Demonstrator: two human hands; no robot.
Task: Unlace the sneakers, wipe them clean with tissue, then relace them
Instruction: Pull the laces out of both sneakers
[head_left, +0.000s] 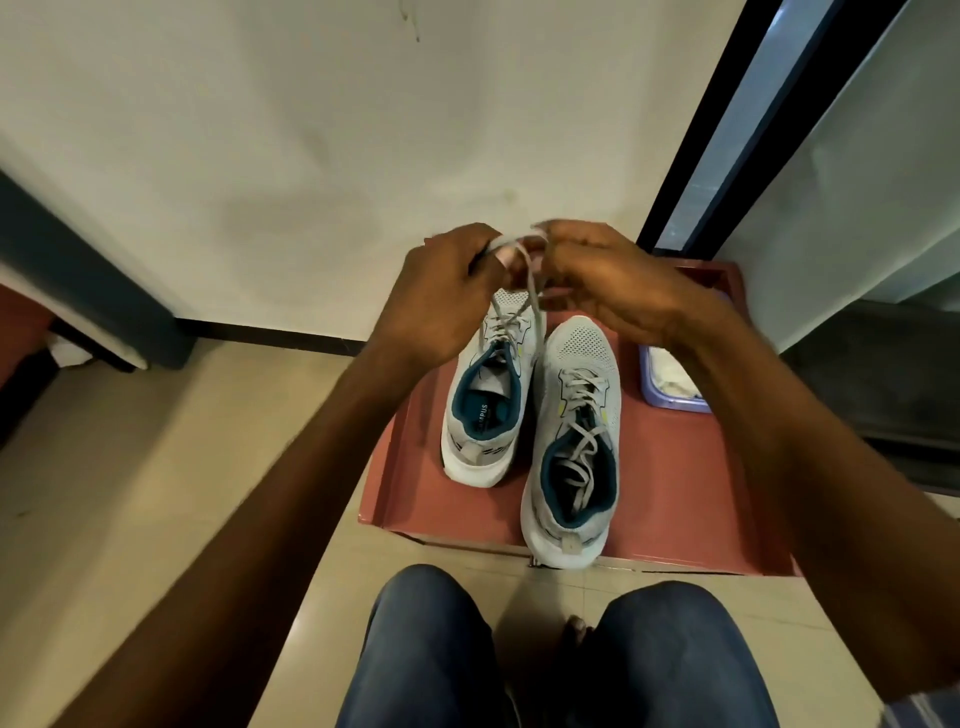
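Two grey sneakers are seen side by side on one red tray (395, 499), with the lace of the far one held up by two hands.

The left hand (447, 301) and right hand (613, 286) are raised above the left sneaker (485, 415); its grey lace (530, 291) is pinched in the curled fingers of each, the ends drawn up from the eyelets. The right sneaker (571, 447) lies untouched, laced, its loose ends dropped inside. One purple-rimmed container (670, 379) of white tissue is set at the tray's right edge.

Head camera looks steeply down, close above the tray (415, 499).
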